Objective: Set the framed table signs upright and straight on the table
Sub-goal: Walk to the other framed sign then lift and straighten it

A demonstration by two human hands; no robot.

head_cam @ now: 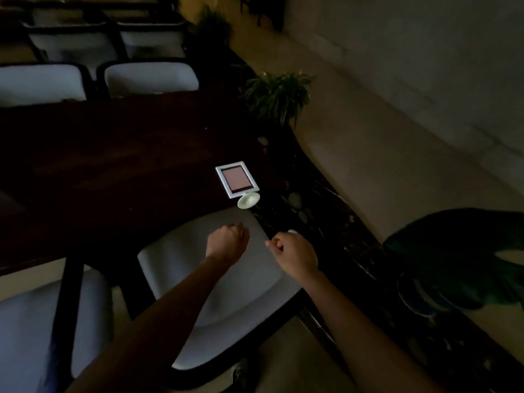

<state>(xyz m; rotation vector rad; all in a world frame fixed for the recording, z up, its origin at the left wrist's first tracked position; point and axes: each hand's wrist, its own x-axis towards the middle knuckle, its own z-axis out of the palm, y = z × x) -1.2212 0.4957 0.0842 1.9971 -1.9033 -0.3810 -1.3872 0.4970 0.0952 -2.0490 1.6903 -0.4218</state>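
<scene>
A white framed table sign with a pinkish insert lies flat on the dark wooden table, near the table's right edge. Its round white base points toward me. My left hand hovers over a chair back just short of the sign, its fingers curled shut with nothing visible in them. My right hand is level with it, to the right, fingers loosely curled; whether it holds anything is unclear in the dim light.
A grey chair stands between me and the table, another at lower left. More chairs line the far side. A dark marble ledge with potted plants runs along the right.
</scene>
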